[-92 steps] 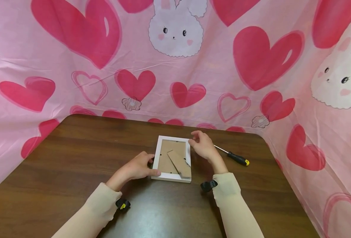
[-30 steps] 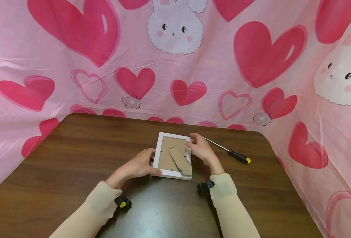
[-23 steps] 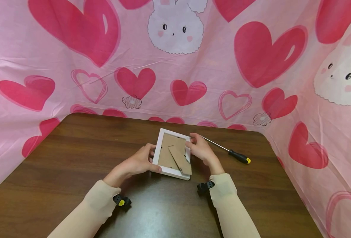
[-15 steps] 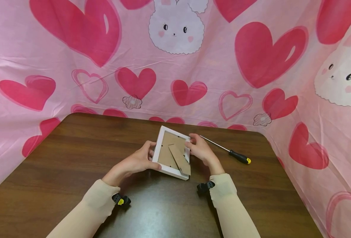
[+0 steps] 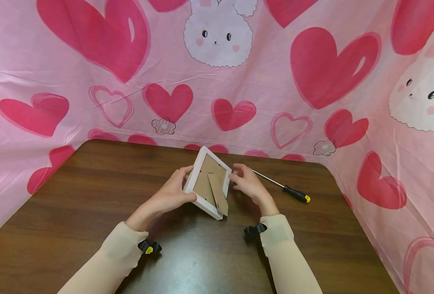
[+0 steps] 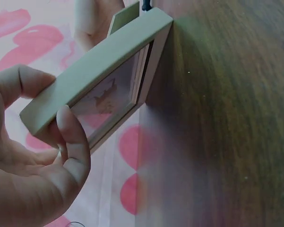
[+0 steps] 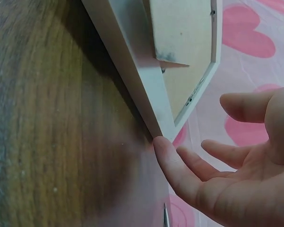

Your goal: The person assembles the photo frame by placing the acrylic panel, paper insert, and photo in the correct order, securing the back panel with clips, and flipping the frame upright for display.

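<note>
A white picture frame (image 5: 206,207) stands tilted over the table, left side raised, its brown backing board (image 5: 204,183) facing me. A cardboard easel stand (image 5: 218,192) sticks out from the back. My left hand (image 5: 169,194) grips the frame's left side, thumb on the back rim and fingers on the front. In the left wrist view, the front pane (image 6: 104,101) shows a small brown shape. My right hand (image 5: 249,182) is by the right side with fingers loosely bent; in the right wrist view, its index fingertip (image 7: 163,144) is right at the frame's corner.
A screwdriver (image 5: 296,194) with a black and yellow handle lies on the wooden table (image 5: 92,196), right of the right hand. A pink cloth (image 5: 246,81) with hearts and rabbits hangs behind and along the sides. A black wrist camera (image 5: 253,231) sits at the right cuff.
The picture frame was lying flat; my left hand has lifted its left side, tilting it up to the right. My right hand has stayed nearly in place beside it.
</note>
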`<action>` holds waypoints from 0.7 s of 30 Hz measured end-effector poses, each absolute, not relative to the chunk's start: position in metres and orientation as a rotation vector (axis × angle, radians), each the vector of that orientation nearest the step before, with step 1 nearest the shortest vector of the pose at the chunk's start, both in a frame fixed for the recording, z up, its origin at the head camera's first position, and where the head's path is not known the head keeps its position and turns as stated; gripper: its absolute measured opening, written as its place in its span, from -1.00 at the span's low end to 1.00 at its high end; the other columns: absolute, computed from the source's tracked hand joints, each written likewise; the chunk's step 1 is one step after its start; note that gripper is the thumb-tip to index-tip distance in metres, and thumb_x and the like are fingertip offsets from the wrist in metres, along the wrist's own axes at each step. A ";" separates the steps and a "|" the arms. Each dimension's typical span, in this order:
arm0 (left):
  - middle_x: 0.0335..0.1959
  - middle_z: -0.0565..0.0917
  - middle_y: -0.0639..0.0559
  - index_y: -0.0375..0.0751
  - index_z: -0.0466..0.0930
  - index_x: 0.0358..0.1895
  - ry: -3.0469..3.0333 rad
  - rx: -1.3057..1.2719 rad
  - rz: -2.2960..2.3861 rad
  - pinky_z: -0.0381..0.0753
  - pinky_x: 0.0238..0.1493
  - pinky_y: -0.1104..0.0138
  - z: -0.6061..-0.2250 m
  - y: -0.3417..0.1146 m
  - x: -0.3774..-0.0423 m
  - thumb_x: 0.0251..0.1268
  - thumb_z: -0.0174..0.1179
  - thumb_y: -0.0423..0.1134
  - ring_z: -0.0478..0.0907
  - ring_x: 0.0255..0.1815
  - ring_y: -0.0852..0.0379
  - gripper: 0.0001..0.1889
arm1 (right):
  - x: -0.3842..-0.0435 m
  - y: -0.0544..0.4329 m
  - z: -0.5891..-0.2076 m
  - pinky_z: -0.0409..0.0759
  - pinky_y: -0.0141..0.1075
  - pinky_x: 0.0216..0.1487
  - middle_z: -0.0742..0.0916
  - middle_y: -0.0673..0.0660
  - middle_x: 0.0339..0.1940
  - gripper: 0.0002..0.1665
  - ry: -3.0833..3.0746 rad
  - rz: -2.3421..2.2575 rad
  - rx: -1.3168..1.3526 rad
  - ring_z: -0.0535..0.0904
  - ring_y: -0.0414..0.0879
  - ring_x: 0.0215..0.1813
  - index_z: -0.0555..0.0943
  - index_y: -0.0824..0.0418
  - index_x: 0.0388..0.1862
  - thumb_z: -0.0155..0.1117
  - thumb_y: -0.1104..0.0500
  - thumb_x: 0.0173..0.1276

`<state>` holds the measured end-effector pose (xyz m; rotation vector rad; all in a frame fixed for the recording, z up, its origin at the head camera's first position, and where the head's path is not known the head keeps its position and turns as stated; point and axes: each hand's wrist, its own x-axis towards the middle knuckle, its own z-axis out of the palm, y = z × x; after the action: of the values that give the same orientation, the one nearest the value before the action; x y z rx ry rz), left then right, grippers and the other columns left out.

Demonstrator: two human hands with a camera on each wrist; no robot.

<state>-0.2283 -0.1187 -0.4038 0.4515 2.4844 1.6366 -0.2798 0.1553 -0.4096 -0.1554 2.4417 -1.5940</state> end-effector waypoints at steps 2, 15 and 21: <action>0.14 0.44 -0.24 -0.31 0.14 0.65 2.531 0.449 1.612 0.52 0.14 0.13 -0.402 -0.119 -0.227 0.10 0.38 -0.39 0.44 0.12 -0.11 -0.03 | -0.280 0.155 -0.409 0.65 0.09 0.28 0.50 0.45 0.39 -0.28 2.439 -1.607 -0.158 0.60 0.30 0.32 0.22 0.39 0.64 0.16 0.16 0.65; 0.16 0.47 -0.21 -0.28 0.23 0.65 2.773 0.533 1.472 0.51 0.05 0.13 -0.391 -0.120 -0.224 0.14 0.33 -0.34 0.45 0.05 -0.08 -0.08 | -0.281 0.157 -0.406 0.69 0.04 0.23 0.51 0.43 0.39 -0.30 2.449 -1.638 -0.171 0.59 0.33 0.32 0.24 0.37 0.63 0.17 0.16 0.65; 0.11 0.46 -0.15 -0.23 0.21 0.67 2.847 0.545 1.424 0.51 -0.03 0.17 -0.387 -0.119 -0.222 0.15 0.34 -0.33 0.44 0.00 -0.04 -0.07 | -0.280 0.157 -0.402 0.68 0.03 0.25 0.50 0.40 0.41 -0.32 2.439 -1.649 -0.164 0.58 0.32 0.35 0.25 0.32 0.63 0.16 0.14 0.66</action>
<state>-0.2216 -0.1188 -0.3868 0.5453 2.8471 1.4243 -0.2796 0.1572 -0.4022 -0.1635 2.4386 -1.6495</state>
